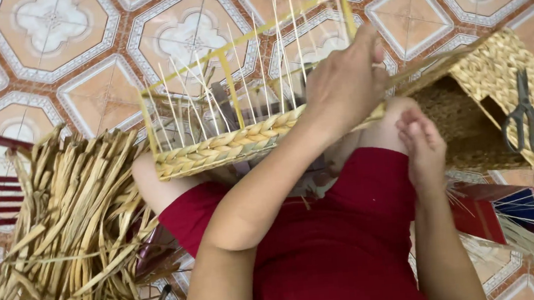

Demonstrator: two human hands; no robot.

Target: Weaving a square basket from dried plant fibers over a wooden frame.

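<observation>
Dried straw strips (70, 229) lie heaped at your left, and just right of them the half-woven basket frame (228, 143) rests across your knees, probably light, its braided band firm enough to take hold of while the thin upright stakes look brittle. Your left hand (344, 77) is closed around the frame's right end, and your right hand (422, 147) sits loosely curled on your knee, holding nothing you can make out

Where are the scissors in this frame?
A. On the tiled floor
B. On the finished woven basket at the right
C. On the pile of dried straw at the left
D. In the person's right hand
B: the scissors lie on top of the finished woven basket at the right, away from both hands.
</observation>
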